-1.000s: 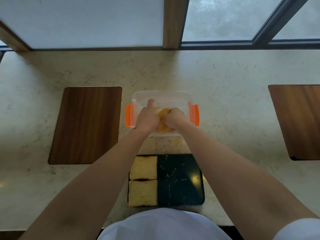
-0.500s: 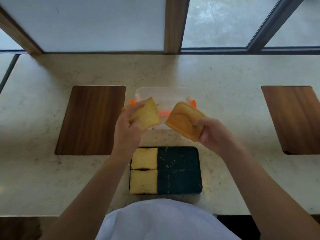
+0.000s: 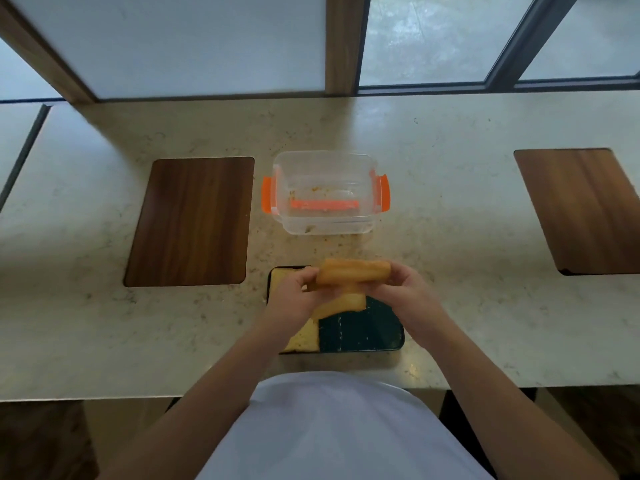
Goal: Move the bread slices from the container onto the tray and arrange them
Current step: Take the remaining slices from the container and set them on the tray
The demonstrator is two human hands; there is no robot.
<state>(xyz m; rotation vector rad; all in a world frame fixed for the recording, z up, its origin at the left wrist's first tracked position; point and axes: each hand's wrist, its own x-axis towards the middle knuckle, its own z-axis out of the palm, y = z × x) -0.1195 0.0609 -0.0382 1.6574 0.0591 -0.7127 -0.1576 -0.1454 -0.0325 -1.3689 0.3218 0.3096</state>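
Golden bread slices (image 3: 353, 275) are held over the far end of the dark tray (image 3: 367, 336), the left hand (image 3: 294, 299) and right hand (image 3: 403, 292) each in a closed grip on them (how many slices, I cannot tell). Another slice (image 3: 303, 337) lies in the tray's near-left corner. The clear container (image 3: 325, 192) stands farther back on the pale bench (image 3: 467, 306), holding only crumbs.

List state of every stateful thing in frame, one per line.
container: lid off, no slices inside, only crumbs.
tray: right half bare, bread on left half.
slices on tray: lying flat along the left side, partly hidden by the left hand.
held slices: above the tray, not yet set down.
left hand: gripping held slices.
right hand: gripping held slices.
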